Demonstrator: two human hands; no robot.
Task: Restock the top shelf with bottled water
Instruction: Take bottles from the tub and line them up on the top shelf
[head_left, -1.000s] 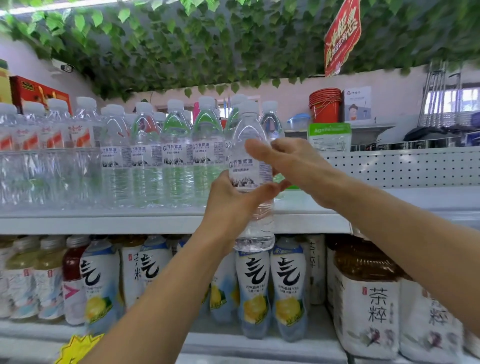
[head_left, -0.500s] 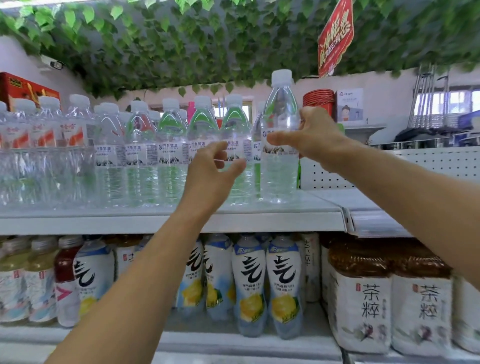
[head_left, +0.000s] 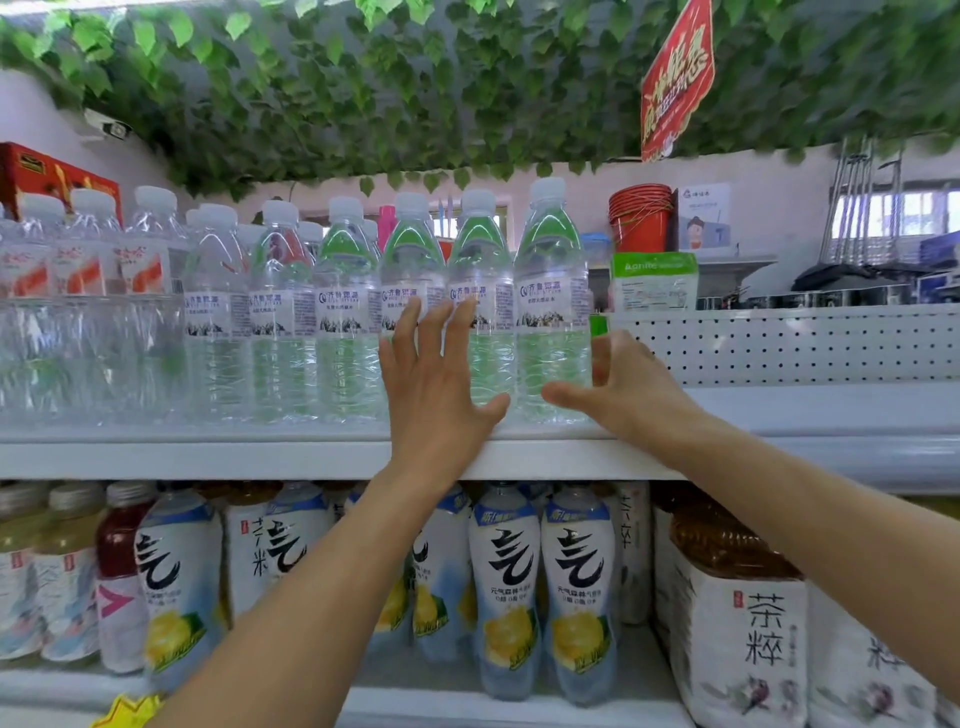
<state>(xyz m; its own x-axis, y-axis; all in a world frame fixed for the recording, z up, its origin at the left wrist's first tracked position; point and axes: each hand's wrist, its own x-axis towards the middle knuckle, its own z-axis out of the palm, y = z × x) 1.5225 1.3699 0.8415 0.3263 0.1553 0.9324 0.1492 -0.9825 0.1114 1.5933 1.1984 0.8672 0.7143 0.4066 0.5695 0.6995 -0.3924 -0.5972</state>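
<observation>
The top shelf (head_left: 322, 460) now carries the water bottle (head_left: 551, 312) at the right end of its row, set down a moment ago. The left hand (head_left: 441, 384) lies spread against neighbouring bottles; the right hand (head_left: 618, 389) has let go, fingers loosely open beside it.

right hand (head_left: 626, 387) fingers hidden behind the end water bottle (head_left: 551, 312).

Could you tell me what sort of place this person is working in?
Most likely a small grocery or convenience shop: the top shelf carries rows of bottled water, flavoured drinks fill the shelf below, and a red promotional sign hangs overhead.
</observation>
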